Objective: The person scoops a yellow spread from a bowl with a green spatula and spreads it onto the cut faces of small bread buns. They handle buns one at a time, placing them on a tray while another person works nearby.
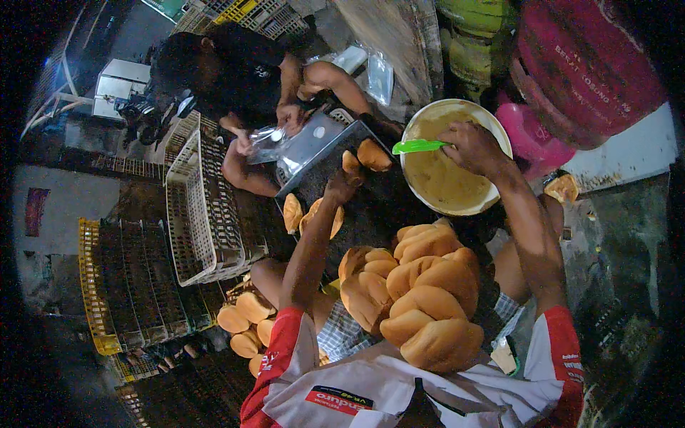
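Note:
My left hand [342, 187] reaches forward over a dark surface, its fingers on the near end of a small bread bun [350, 162]. Right beside it lies another browned bun [374, 155]. My right hand [472, 147] grips a green plastic utensil [420, 146] over a white bucket [409, 184] holding a tan, creamy spread [449, 184]. The utensil's visible green part points left across the rim; whatever is under the hand is hidden. A heap of golden bread buns [428, 289] is piled close before my body. More buns [292, 213] rest beyond my left forearm.
Opposite me, a person [241, 69] handles a clear plastic bag [267, 142] over a grey metal tray [321, 136]. White plastic crates [206, 224] stand left, near stacked yellow-edged crates [96, 289]. Round buns [243, 321] lie lower left. Pink [583, 69] and green gas cylinders [471, 48] stand right.

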A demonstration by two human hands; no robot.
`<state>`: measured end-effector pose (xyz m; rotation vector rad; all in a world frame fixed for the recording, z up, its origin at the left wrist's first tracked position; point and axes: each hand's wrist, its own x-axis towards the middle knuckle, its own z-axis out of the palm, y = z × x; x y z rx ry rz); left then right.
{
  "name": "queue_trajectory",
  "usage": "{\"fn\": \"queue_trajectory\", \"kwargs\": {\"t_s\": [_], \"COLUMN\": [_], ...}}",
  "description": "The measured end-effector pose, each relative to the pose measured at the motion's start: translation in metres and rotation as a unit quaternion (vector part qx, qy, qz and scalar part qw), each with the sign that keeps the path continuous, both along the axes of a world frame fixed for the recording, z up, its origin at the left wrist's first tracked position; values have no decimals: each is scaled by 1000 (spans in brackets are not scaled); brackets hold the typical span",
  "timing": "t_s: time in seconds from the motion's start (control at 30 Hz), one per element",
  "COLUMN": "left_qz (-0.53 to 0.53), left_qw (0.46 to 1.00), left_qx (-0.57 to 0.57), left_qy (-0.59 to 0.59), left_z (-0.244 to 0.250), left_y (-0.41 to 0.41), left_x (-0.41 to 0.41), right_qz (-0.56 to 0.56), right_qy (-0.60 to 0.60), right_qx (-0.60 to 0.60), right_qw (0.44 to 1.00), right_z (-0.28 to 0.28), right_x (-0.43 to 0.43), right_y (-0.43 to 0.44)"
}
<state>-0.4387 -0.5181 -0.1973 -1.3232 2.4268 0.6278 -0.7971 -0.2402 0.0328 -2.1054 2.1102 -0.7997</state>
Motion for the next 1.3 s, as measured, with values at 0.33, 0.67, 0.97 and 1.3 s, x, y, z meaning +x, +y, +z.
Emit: {"fn": "queue_trajectory", "kwargs": {"t_s": [0.33, 0.67, 0.97, 1.3], "left_qz": [173, 389, -104, -153], "left_qw": [977, 719, 937, 968], "left_qx": [-128, 111, -152, 83], "left_qy": [11, 566, 298, 178], "left_z": [82, 283, 212, 241], "left_y": [96, 207, 299, 252], "left_x": [57, 93, 110, 81], "right_qz": [-19, -79, 202, -49], "right_qy": [70, 74, 222, -233], "right_qx": [309, 422, 496, 291], "right_qw": [948, 900, 815, 927], "right_z": [-52, -268, -270, -62], "right_x": [-21, -33, -80, -23], "right_y": [-14, 1, -26, -1]}}
